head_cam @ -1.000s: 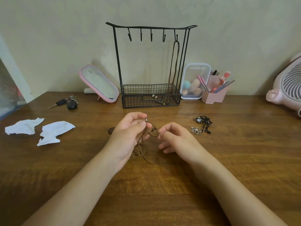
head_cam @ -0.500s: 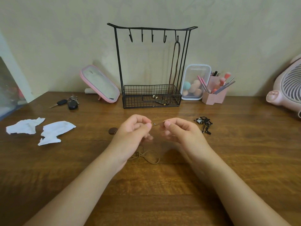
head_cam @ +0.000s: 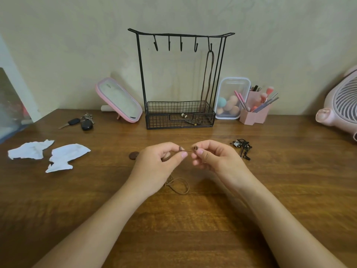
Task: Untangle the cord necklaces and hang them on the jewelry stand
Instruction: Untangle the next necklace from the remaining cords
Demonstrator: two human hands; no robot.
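Much of the brown cord [head_cam: 187,151] hides behind the left hand [head_cam: 160,165]

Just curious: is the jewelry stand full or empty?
Mostly empty: the jewelry stand holds one brown necklace on its rightmost hook; other four bare.

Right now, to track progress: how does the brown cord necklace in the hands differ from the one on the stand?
The held brown cord necklace is pinched between left hand and right hand, its slack looped on the wooden table; the hung brown cord necklace dangles straight from the rightmost hook of the jewelry stand. Both are thin brown cords.
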